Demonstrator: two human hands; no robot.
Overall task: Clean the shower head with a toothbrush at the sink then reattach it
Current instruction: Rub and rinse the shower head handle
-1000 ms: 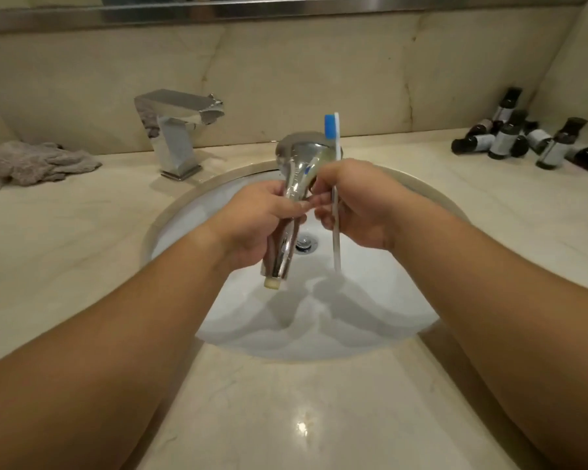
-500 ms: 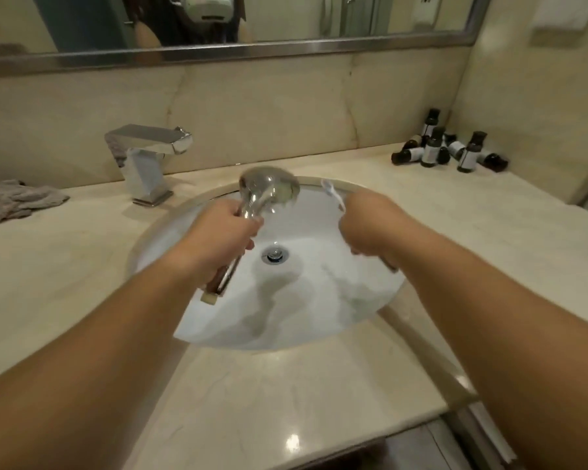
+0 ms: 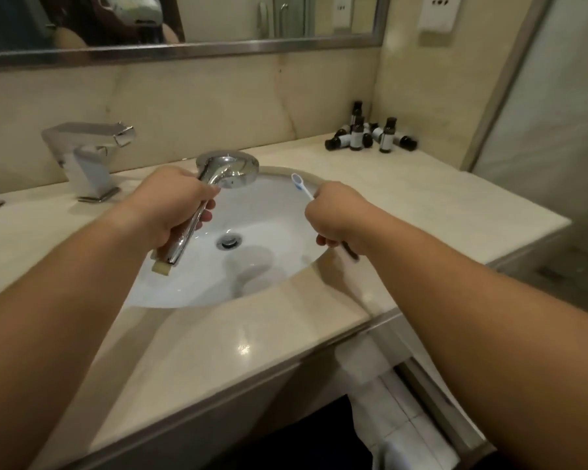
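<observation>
Nearest the camera, both forearms reach out over the marble counter (image 3: 218, 351), whose front edge runs across the lower part of the view. Past that edge lies the white sink (image 3: 258, 212), with its drain (image 3: 230, 240) bare between the two hands.

The left hand (image 3: 170, 206) has its fingers wrapped around the chrome handle of the shower head (image 3: 228, 171). The handle slants down toward the person, its pale threaded end showing below the palm, and the round head sits above the far rim of the basin. The spray face seems to be turned away and down, though the view does not settle this.

The right hand (image 3: 336, 218) is clenched around the toothbrush (image 3: 301, 186), whose blue-and-white brush end points up and left toward the head. The two are apart, so no scrubbing is under way at this moment.

To do this step well, the left wrist should roll until the nozzle face looks at the person, keeping the head over the bowl so drips fall inside. A shorter hold nearer the bristles would give firmer, smaller circles across the nozzles. The chrome is likely slick, so the left grip should be snug.

Farther back stand the faucet (image 3: 89, 157) at left and the small dark bottles (image 3: 370, 137) in the right corner, with the mirror (image 3: 184, 18) above.
</observation>
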